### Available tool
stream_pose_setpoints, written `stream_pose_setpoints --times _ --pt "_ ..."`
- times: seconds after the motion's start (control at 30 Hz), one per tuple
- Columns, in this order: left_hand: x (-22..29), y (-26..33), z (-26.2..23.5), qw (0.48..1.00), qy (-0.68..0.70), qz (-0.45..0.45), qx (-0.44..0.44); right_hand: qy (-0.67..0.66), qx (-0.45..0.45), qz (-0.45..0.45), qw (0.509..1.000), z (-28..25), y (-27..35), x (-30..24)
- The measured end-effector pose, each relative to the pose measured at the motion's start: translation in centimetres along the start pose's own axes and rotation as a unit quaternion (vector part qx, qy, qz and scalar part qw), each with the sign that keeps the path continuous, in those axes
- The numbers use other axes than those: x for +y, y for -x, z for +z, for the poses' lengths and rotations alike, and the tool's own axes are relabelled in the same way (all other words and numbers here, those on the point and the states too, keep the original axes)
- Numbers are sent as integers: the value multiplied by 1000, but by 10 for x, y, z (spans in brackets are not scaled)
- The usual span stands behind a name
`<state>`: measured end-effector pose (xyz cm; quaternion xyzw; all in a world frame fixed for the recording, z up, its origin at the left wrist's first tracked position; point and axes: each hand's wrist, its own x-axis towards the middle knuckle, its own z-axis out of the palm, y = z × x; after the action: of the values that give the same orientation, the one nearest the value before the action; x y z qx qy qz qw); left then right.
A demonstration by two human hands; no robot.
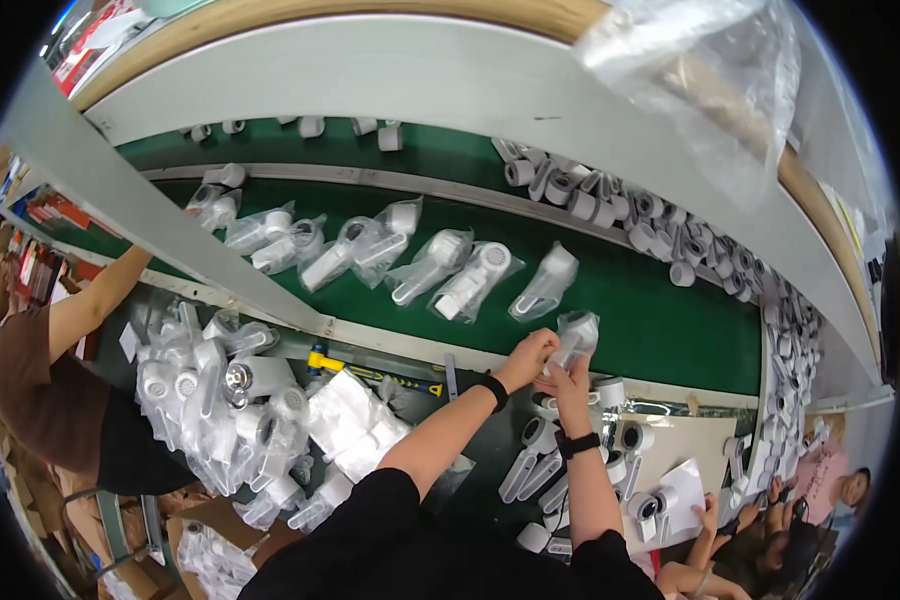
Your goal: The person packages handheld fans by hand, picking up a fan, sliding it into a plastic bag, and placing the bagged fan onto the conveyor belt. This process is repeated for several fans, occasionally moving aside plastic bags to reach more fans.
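Over the near edge of the green conveyor belt [660,335], my two hands work close together on a white round-headed device in a clear plastic bag [579,328]. My left hand [528,361] is closed, its fingers pinching the bag's side. Wrapped round the lower end is my right hand [568,382], whose fingers partly hide the device. Several similar bagged devices [487,268] lie on the belt ahead and to the left. Below my right wrist, unbagged white devices with looped handles and dark round openings [537,440] lie together on the bench.
A big pile of bagged devices [210,400], white plastic bags [355,420] and a yellow-and-blue hammer [375,376] lie left. More devices [660,225] crowd the far right ledge. A grey post [185,225] slants across the left. Co-workers sit at both sides; one arm [105,300] reaches to the belt.
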<state>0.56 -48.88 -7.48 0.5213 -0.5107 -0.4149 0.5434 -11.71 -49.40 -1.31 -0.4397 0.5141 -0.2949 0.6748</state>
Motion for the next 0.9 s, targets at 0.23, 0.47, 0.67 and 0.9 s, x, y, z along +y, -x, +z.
stream_pose_setpoints --times 0.23,0.47,0.67,0.9 --pt "-23 4 12 991 109 -73 21 -57 14 6 998 -3 8 0" --pt "-23 2 28 900 343 -248 100 -87 -7 108 990 -24 8 -1" --pt "-28 0 27 931 243 -264 68 -173 -18 181 968 -37 -5 9" --pt "-29 -22 31 859 321 -377 131 -188 -54 263 945 -47 -15 7"
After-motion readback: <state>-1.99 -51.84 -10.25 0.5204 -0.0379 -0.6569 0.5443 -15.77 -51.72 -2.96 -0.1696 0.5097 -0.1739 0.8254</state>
